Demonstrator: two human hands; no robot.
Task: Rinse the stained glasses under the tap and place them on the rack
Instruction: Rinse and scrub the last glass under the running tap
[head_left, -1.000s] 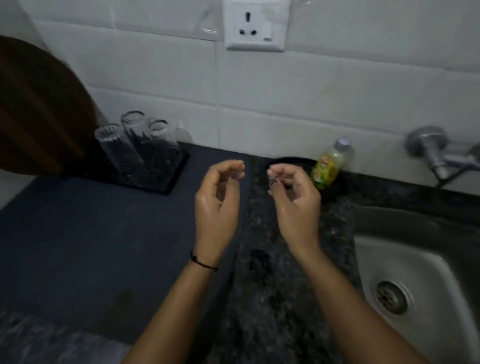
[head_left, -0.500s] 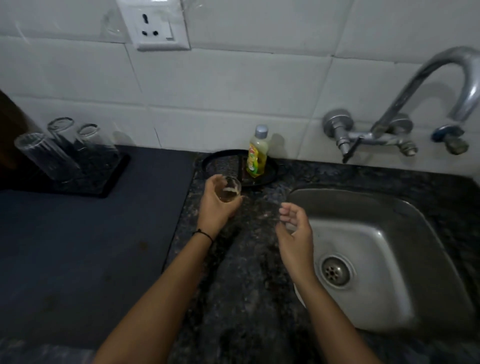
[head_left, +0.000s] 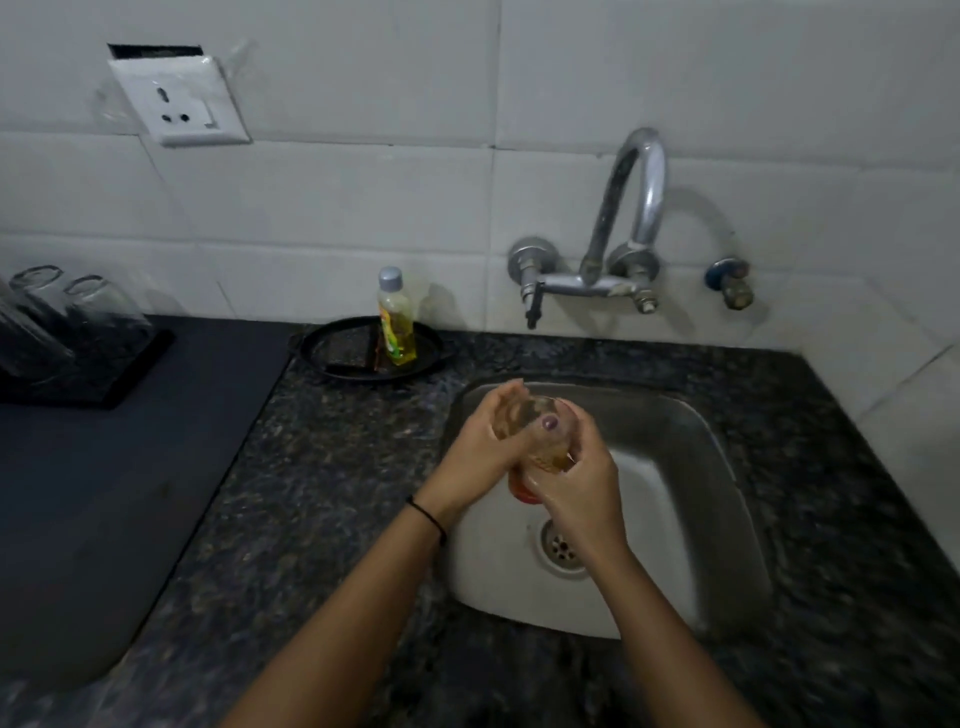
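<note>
Over the near-left part of the steel sink (head_left: 691, 467), both hands meeting around one small stained glass (head_left: 540, 441). Left hand (head_left: 480, 452) curled round the glass from the left, thumb laid across the front with its dark-painted nail showing, fingers wrapped behind. Right hand (head_left: 582, 480) cupping the same glass from the right and below, fingers bent round its wall. Glass tilted, brownish-amber residue visible through it, a reddish patch at its lower end; which end is the mouth cannot be told. Held above the sink basin, touching neither basin nor counter, just up and left of the round drain (head_left: 562, 551). Thin black band (head_left: 428, 519) on the left wrist.

On the tiled wall behind the sink, a curved metal tap (head_left: 631, 208) with its spout arching up and back down, a lever valve at its left and a second, blue-capped valve (head_left: 730, 283) well to the right. No water stream visible.

Left of the sink on the speckled dark granite counter (head_left: 322, 467), a round black tray (head_left: 363, 353) against the wall, with a bottle of yellow dish liquid (head_left: 396, 322) standing upright on it. Far left, on a dark mat, a black rack (head_left: 104, 374) carrying clear glasses (head_left: 93, 306) upside down, well apart from the hands. Up on the wall, a white socket plate (head_left: 179, 101), hanging slightly askew with a dark gap above it.
</note>
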